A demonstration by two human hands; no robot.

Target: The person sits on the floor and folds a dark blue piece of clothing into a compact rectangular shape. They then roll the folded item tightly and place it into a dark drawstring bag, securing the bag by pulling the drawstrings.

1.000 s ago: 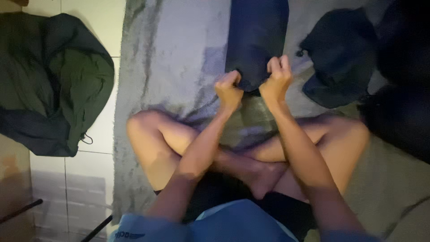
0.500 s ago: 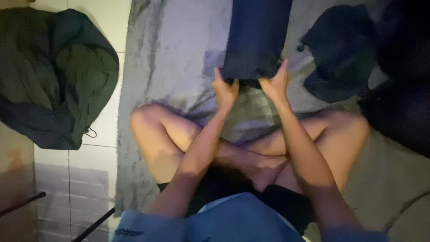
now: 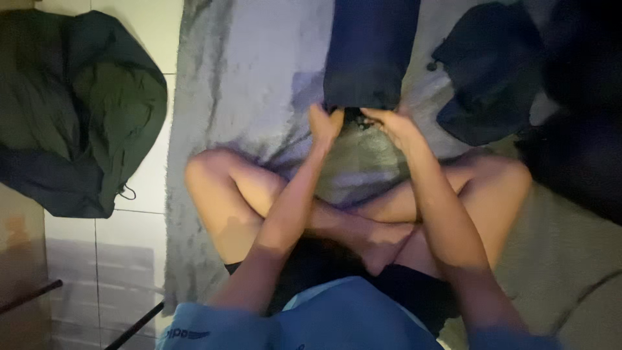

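**Both hands at the near end of a dark blue fabric roll**

The grip of the left hand (image 3: 324, 124) is closed on the near-left corner of the dark blue fabric roll (image 3: 370, 52), fingers curled up against its edge. The grip of the right hand (image 3: 392, 126) bends over the near-right corner, but its fingertips are too dim and blurred to tell whether they pinch the cloth or only rest on it. The roll lies on the grey blanket (image 3: 259, 78), stretching away from the person's crossed legs (image 3: 233, 194) toward the top of the view, its near end just in front of the shins.

What could go wrong, as a judgement: the hold is only on the two near corners, so the far part of the roll could loosen or skew if one hand pulls harder than the other. The soft blanket may bunch under it. The dark bundle (image 3: 492, 71) lies just beside the roll on the right, near enough for the cloth to catch on it.

No package, label or sign is legible here. A dark green bag (image 3: 78, 110) with a cord lies well apart on the pale floor tiles (image 3: 129, 246) at the left.
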